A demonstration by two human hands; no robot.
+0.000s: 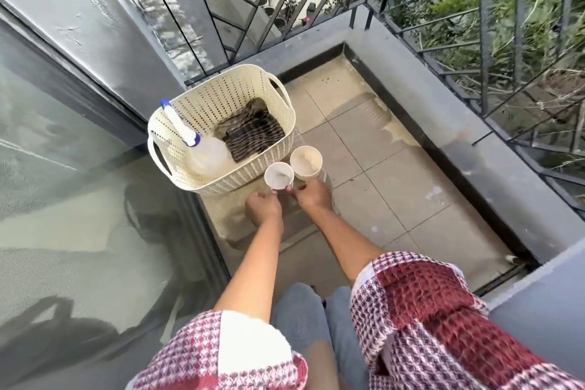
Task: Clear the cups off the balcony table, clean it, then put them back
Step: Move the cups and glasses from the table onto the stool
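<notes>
**CUP POSITION AND HAND STATUS**

Two pale cups are located at the 5 o'clock corner of the basket (202, 98), above the counter (229, 215). The left cup (279, 176) is grasped low on its wall by the left hand (264, 207), with the fingers curled round it. The right cup (306, 161) is positioned at 1 o'clock of the left cup, just beside it, and is grasped near its base by the right hand (314, 197). Whether the cups rest on the counter cannot be told. Inside the basket, a spray bottle (193, 142) is laid at 9 o'clock and a dark striped cloth (251, 133) at 3 o'clock.
</notes>
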